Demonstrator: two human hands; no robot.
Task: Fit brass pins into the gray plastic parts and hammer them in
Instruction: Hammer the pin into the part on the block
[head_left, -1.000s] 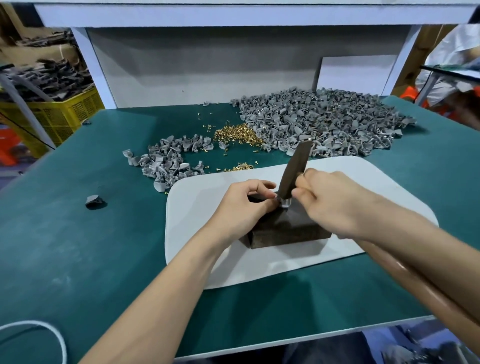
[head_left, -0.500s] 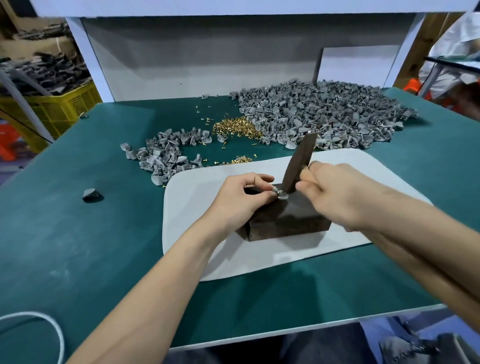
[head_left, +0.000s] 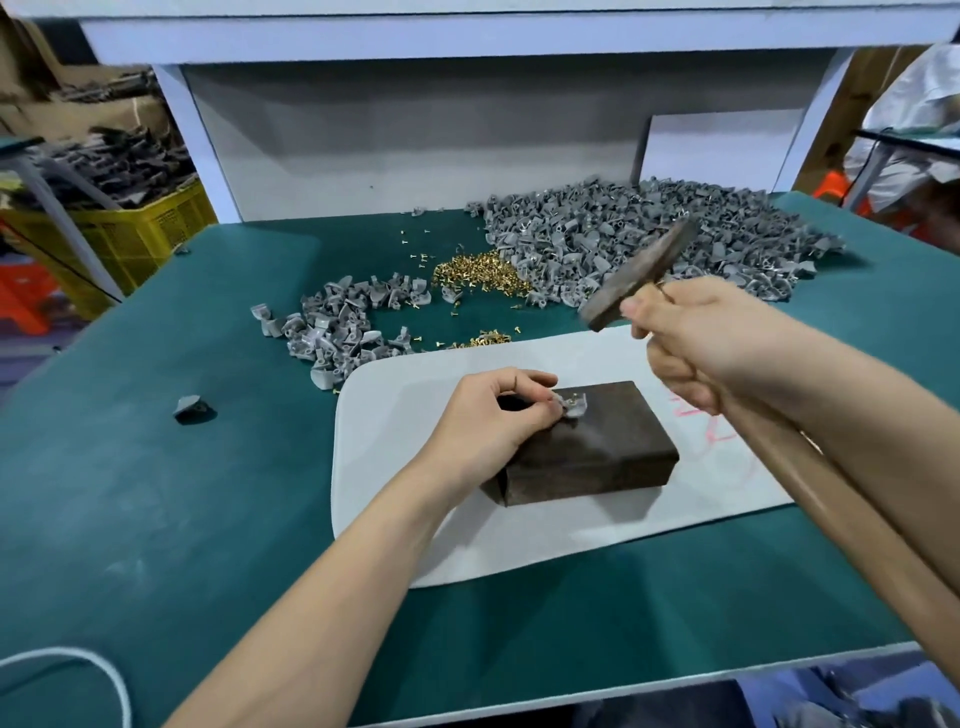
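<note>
- Green worktop (head_left: 156, 519) under a white shelf frame. A white mat (head_left: 395, 415) lies on it and a dark block (head_left: 597, 457) sits on the mat. I'd guess the block is the anvil and the mat deadens the blows.
- On top of the block, near its far left corner, sits one gray plastic part (head_left: 574, 406) with a brass pin (head_left: 570, 401) poking up out of it. That's the piece being worked.
- The left hand (head_left: 488, 415) rests on the block's left end, fingers (head_left: 543, 413) pinching the part from the left. Probably that's to stop it hopping while leaving the pin's top clear.
- The right hand (head_left: 701, 343) is clenched round the handle of the hammer (head_left: 636, 275), choked up close to the head. The head hangs in the air above and behind the block's right end, touching nothing. A short grip like that suggests small, controlled taps, which is sensible with fingertips that near the pin.
- Stock sits behind the block within easy reach: loose brass pins (head_left: 478, 273) straight behind, a big heap of gray parts (head_left: 649, 244) behind to the right, and a smaller heap (head_left: 337, 327) behind to the left. Can't tell which heap is the finished ones.
- A stray gray piece (head_left: 192, 408) lies well left of the block.
- My read: the pin is fitted but not yet driven, so the blow is next. The main risk is clipping the pinching fingers or bending the pin.
</note>
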